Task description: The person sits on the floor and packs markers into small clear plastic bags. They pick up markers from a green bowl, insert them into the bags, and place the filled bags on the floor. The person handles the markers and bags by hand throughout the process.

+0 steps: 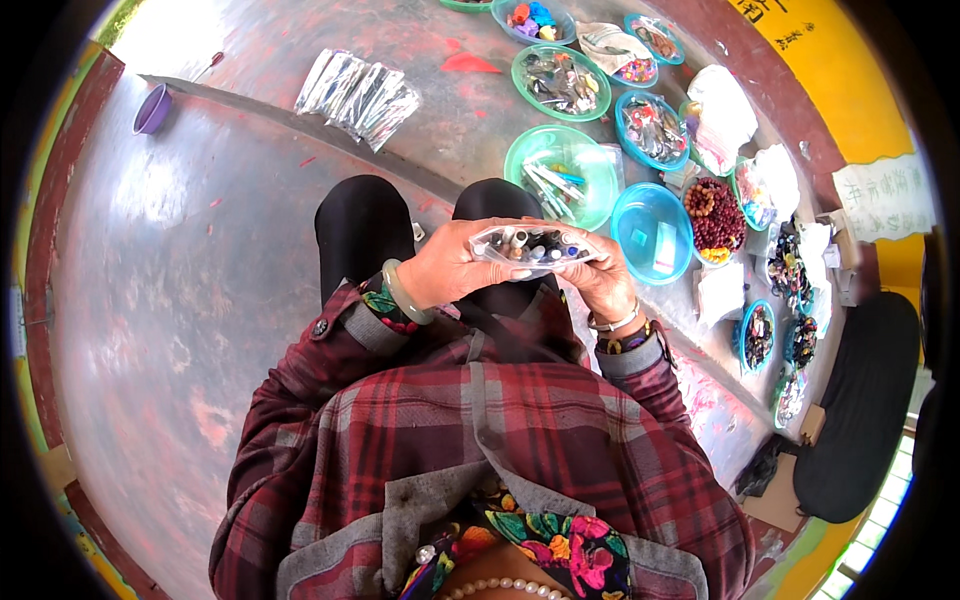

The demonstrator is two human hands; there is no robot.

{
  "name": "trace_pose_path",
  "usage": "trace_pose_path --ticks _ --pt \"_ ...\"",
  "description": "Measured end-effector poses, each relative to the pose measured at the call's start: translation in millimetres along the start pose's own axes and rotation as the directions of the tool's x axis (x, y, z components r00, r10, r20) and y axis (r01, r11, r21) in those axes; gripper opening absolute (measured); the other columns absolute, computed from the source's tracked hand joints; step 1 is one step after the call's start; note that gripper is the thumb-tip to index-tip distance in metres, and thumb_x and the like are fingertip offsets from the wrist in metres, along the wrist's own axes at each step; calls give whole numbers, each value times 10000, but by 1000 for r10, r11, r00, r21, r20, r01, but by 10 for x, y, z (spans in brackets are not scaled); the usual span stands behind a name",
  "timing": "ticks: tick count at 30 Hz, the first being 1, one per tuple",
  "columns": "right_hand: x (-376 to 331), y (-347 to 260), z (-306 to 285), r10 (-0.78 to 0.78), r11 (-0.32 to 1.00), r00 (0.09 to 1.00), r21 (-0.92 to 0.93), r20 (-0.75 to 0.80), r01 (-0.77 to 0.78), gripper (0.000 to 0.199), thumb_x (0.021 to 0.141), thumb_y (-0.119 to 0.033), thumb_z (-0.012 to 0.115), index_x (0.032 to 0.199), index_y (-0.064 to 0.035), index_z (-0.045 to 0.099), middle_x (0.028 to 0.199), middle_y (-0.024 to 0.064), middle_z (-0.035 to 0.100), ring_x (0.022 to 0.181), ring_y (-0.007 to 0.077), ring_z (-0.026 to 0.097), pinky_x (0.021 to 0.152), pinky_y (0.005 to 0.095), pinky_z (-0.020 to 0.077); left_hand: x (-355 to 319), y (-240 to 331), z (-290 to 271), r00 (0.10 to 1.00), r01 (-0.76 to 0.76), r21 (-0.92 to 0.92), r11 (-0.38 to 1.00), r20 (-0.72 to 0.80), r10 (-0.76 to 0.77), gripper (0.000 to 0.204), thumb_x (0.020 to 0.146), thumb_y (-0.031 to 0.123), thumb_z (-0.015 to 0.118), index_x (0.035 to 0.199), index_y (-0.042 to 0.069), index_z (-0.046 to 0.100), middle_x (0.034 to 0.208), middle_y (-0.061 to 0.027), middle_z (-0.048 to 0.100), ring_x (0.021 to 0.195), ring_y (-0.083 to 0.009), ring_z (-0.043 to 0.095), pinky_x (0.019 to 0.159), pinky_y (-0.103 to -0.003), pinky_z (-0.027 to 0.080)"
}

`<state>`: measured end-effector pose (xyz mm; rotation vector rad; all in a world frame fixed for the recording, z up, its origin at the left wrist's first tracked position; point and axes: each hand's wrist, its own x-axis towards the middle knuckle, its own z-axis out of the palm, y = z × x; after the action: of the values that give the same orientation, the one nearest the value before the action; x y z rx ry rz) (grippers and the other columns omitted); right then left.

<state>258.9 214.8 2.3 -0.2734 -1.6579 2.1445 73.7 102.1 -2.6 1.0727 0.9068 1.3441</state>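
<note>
Between both hands, above my knees, is a clear plastic bag of pens, its ends turned up toward me. Several pen ends show in it, white, black and brownish. My left hand grips the bag's left side, thumb along the near edge. At the other side, my right hand has its fingers closed round the bag's right end. Just beyond the hands, a light green basin on the floor holds white pens. To the right of it is a blue basin with a pale packet inside.
Several bagged bundles lie in a row on the floor ahead. More basins, such as a green one and a blue one, hold small goods at right. Dark red beads fill another container. A purple basin stands far left.
</note>
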Motion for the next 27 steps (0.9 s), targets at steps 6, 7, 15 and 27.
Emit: trace_pose_path --ticks 6,7,15,27 --pt "15 106 -73 21 1000 1000 -20 11 -21 419 813 -101 633 1211 -21 530 1266 124 510 1126 188 500 962 310 381 11 -74 -31 999 -27 184 982 -27 32 407 775 58 672 1150 -25 535 951 -33 607 788 -64 533 692 -214 450" --pt "17 79 -80 28 999 999 -41 24 -27 423 811 -101 635 1213 -20 528 1268 121 509 1125 188 500 963 310 380 17 -76 -43 999 -34 181 983 -11 37 401 775 56 670 1144 -24 537 945 -29 607 773 -62 533 673 -211 449" --pt "31 169 -710 189 980 977 81 -100 -181 430 792 -150 653 1170 23 545 1198 150 553 1062 197 548 926 312 415 22 -161 -57 1000 13 173 985 -8 -11 382 780 25 645 1138 -35 527 1050 -75 602 916 -111 545 817 -262 445" --pt "520 1711 -1904 172 10 755 -766 -632 -643 254 775 -180 511 981 -88 630 903 175 639 866 348 608 767 424 469 52 -194 -137 992 124 72 990 -23 -123 366 776 -58 616 1129 -58 520 1110 -126 593 1020 -181 560 901 -308 432"
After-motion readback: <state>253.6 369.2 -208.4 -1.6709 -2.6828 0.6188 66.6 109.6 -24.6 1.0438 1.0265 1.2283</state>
